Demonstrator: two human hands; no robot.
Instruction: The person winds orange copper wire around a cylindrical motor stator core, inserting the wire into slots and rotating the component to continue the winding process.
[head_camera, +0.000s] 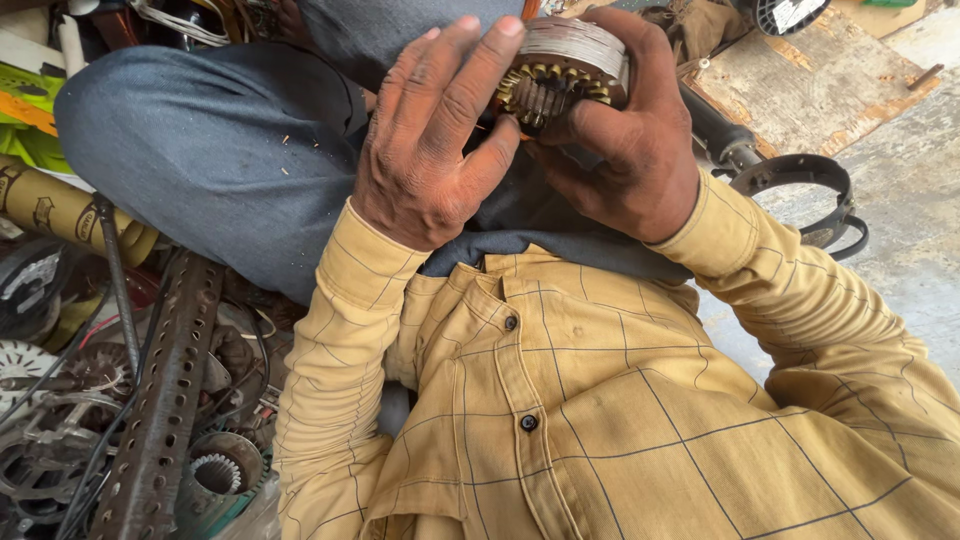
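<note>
My right hand (625, 140) grips a round motor stator (565, 65), a stack of grey metal plates with yellowish slot liners around its inner teeth. It holds the stator up over my lap. My left hand (435, 140) rests against the stator's left side, fingers stretched out and touching its edge. My yellow checked shirt sleeves and grey trousers fill the space below.
A perforated rusty metal bar (165, 400) lies at lower left among motor parts, wires and a toothed metal ring (218, 472). A cardboard tube (60, 205) sits at left. A black ring-shaped guard (800, 185) and a worn wooden board (810, 85) lie on the concrete floor at right.
</note>
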